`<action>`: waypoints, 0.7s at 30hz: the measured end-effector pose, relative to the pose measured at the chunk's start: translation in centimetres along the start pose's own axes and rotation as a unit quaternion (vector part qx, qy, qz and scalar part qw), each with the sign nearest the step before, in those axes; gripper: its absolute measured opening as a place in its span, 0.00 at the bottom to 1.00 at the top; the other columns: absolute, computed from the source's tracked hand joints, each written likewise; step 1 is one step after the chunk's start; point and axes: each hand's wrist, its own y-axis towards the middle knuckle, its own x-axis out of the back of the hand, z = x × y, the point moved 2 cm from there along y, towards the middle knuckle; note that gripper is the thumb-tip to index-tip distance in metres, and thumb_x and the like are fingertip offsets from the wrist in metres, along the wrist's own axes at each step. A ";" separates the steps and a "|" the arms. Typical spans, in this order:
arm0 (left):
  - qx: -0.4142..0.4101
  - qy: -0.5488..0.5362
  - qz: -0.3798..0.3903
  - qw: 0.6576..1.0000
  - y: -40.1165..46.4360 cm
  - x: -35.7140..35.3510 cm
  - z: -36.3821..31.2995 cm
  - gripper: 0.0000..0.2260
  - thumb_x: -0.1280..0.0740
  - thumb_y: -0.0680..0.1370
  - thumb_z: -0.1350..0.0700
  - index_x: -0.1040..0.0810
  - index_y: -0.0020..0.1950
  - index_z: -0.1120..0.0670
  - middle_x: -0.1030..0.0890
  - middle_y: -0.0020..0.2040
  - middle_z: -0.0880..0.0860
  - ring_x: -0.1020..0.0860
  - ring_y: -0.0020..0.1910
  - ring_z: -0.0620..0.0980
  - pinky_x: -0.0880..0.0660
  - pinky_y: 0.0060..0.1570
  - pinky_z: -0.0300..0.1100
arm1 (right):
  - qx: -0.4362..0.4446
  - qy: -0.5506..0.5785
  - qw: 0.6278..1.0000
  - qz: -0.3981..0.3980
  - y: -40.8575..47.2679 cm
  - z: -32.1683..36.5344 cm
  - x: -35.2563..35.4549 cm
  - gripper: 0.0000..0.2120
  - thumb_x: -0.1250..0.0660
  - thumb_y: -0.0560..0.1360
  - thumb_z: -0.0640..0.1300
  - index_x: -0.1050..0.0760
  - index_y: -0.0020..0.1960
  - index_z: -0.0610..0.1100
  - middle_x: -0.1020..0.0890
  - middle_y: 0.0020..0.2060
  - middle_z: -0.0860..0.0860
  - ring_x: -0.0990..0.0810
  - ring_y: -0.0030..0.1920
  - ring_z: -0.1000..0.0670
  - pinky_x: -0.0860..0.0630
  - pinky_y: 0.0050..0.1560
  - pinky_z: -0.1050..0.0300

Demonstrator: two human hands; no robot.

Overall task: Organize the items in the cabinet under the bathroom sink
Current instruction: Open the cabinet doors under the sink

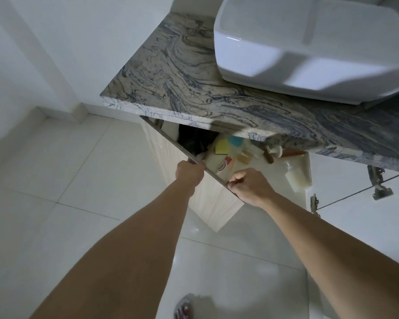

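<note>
The cabinet under the marble counter stands partly open. Its pale wooden left door swings outward, and both hands grip the door's top edge: my left hand near the middle, my right hand closer to the free corner. Inside lie a yellow sponge, a blue sponge, a tube with red print, several small pale bottles and a white roll-like item. A dark bag fills the cabinet's left part, half hidden by the counter.
A white basin sits on the counter at the upper right. The right door is swung open, its metal hinges showing. White floor tiles spread to the left, with white walls behind. My foot shows at the bottom.
</note>
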 end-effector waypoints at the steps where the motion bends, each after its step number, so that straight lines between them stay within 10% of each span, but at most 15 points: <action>1: 0.002 -0.002 -0.007 1.000 -0.5 0.4 0.4 0.11 0.33 0.76 0.54 0.23 0.50 0.62 0.30 0.34 0.53 0.33 0.30 0.50 0.35 0.30 0.37 | -0.005 0.016 1.000 0.016 -0.5 0.3 -0.4 0.05 0.31 0.76 0.41 0.16 0.48 0.45 0.15 0.51 0.51 0.19 0.54 0.50 0.28 0.49 0.65; 9: 0.012 0.018 -0.039 0.999 -3.4 4.2 4.5 0.06 0.30 0.71 0.63 0.22 0.45 0.64 0.26 0.37 0.56 0.28 0.32 0.53 0.34 0.27 0.37 | -0.034 0.144 0.966 0.213 -3.7 3.4 -4.9 0.23 0.44 0.74 0.21 0.17 0.54 0.40 0.14 0.48 0.47 0.13 0.44 0.47 0.16 0.44 0.54; 15: -0.007 0.072 -0.066 0.995 -3.8 8.9 6.1 0.09 0.34 0.73 0.64 0.28 0.33 0.60 0.29 0.31 0.53 0.31 0.29 0.52 0.35 0.27 0.37 | 0.123 -0.063 0.986 0.093 -0.6 9.6 -6.2 0.22 0.39 0.78 0.30 0.26 0.69 0.46 0.24 0.66 0.49 0.23 0.63 0.48 0.24 0.62 0.54; 21: 0.002 0.150 -0.119 0.982 -3.7 14.6 7.2 0.09 0.34 0.72 0.64 0.26 0.32 0.58 0.25 0.32 0.54 0.25 0.32 0.54 0.34 0.26 0.37 | 0.300 -0.271 0.909 0.104 3.8 18.5 -10.4 0.32 0.44 0.78 0.29 0.40 0.78 0.50 0.34 0.76 0.52 0.31 0.72 0.46 0.28 0.66 0.49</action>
